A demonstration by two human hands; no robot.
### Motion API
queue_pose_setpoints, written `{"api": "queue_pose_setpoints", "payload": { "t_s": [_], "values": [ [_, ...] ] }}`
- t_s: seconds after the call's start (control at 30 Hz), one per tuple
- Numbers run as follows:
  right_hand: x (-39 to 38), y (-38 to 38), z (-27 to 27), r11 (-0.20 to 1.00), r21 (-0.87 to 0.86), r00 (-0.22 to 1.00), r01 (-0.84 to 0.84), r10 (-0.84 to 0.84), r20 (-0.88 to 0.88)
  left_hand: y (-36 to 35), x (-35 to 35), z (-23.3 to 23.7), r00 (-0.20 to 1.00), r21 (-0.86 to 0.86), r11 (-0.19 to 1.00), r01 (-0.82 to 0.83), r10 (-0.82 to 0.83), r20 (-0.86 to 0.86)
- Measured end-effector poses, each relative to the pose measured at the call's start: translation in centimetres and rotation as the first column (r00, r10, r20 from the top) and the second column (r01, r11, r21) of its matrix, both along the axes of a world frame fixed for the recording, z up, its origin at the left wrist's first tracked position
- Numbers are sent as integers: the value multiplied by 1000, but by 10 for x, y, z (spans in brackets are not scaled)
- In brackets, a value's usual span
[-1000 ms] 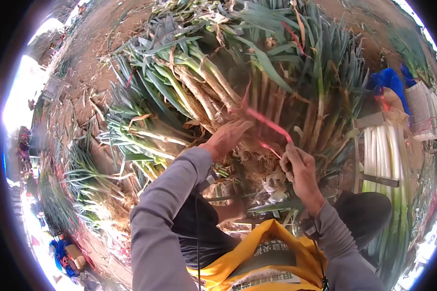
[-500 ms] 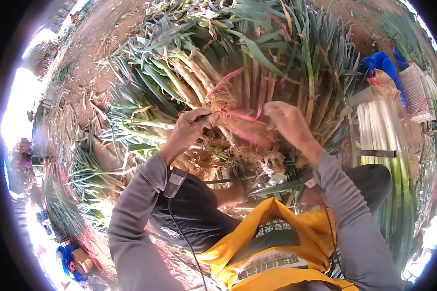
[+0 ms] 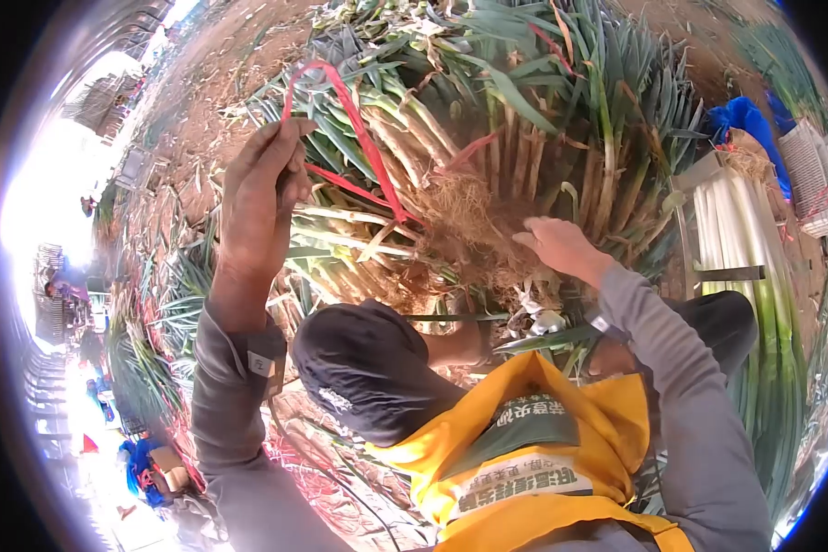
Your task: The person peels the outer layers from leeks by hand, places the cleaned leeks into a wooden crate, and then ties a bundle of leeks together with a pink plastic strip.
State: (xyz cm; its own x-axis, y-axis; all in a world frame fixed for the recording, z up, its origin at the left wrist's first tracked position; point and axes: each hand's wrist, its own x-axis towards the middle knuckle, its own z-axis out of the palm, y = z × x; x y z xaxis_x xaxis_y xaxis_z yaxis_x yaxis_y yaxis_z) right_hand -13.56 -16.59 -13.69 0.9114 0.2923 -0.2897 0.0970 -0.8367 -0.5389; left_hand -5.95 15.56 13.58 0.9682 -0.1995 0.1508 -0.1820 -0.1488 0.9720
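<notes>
My left hand is raised at the left, its fingers pinched on a red ribbon. The ribbon loops up above the hand and runs down to the roots of a leek bundle. Near the tangled roots, my right hand has its fingers bent loosely with thumb and index apart, holding nothing visible. More unpeeled leeks lie behind the roots, with their green leaves pointing away from me.
Cleaned white leeks lie in a rack at the right, near a blue bag and a light crate. At the lower left are cardboard pieces and another blue item. My bent knees flank the yellow apron.
My left hand has moved up and left, drawing the red ribbon out into a tall loop. My right hand has dropped slightly. The view has shifted a little.
</notes>
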Motion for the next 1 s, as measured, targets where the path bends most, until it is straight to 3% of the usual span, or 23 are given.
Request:
{"api": "queue_pose_setpoints", "payload": {
  "t_s": [0.03,0.07,0.1,0.17,0.2,0.23,0.3,0.33,0.37,0.4,0.43,0.47,0.5,0.57,0.63,0.7,0.73,0.8,0.83,0.9,0.93,1.0],
  "values": [
    [-11,8,41,986,162,982,33,-62,177,-5,0,6,992,-106,994,15,-28,-125],
    [-18,16,80,946,322,930,37,-150,335,-22,-13,12,983,-41,988,151,-154,-99],
    [-12,27,111,881,468,924,-63,-126,361,-45,-22,18,955,-110,958,265,-277,-111],
    [-3,43,152,790,592,913,-160,-109,392,-108,-46,41,936,-364,893,266,-329,-125],
    [0,49,166,684,721,981,-109,-44,190,-117,-36,53,936,-364,891,270,-331,-117],
    [2,50,178,567,823,998,-22,56,-12,-126,-21,64,927,-10,949,315,-305,218],
    [6,24,194,786,618,992,-33,-51,117,-136,-8,82,776,337,919,204,-362,517],
    [-3,-3,219,658,732,968,174,-252,-3,-138,-6,89,853,-57,910,412,-363,376],
    [-2,-45,237,821,525,917,224,-361,172,-134,-3,87,875,-264,848,460,-382,298],
    [3,-108,224,732,646,835,217,-482,266,-130,-1,86,885,-469,751,465,-406,227],
    [-2,-172,225,588,722,643,365,-720,261,-119,6,72,943,-476,816,327,-314,111],
    [-9,-255,229,537,731,556,421,-789,261,-107,16,57,977,-466,865,187,-214,-5],
    [-35,-337,228,455,790,506,411,-835,218,-91,23,37,980,-350,926,139,-180,-88],
    [-115,-582,192,399,813,301,424,-909,289,-66,32,-5,949,-353,933,65,-167,-268],
    [-198,-671,212,371,629,119,683,-906,405,-46,40,-47,925,-426,904,-23,-142,-352],
    [-268,-708,222,271,323,41,907,-819,573,-38,45,-79,892,-490,864,-113,-129,-434],
    [-297,-727,222,206,190,42,960,-777,629,-38,49,-91,878,-517,834,-191,-90,-470],
    [-302,-732,219,191,-3,136,982,-689,712,-44,58,-105,856,-543,796,-269,-61,-513],
    [-282,-726,212,253,-61,214,966,-638,740,-49,63,-112,855,-569,782,-257,-91,-511],
    [-202,-672,184,528,-161,431,834,-441,787,-61,73,-122,857,-610,757,-233,-137,-497],
    [-137,-609,182,571,-377,584,729,-232,778,-67,76,-127,852,-614,755,-231,-147,-502],
    [-24,-413,168,819,-113,663,562,-365,653,-77,82,-134,858,-620,736,-270,-108,-502]
  ]
}}
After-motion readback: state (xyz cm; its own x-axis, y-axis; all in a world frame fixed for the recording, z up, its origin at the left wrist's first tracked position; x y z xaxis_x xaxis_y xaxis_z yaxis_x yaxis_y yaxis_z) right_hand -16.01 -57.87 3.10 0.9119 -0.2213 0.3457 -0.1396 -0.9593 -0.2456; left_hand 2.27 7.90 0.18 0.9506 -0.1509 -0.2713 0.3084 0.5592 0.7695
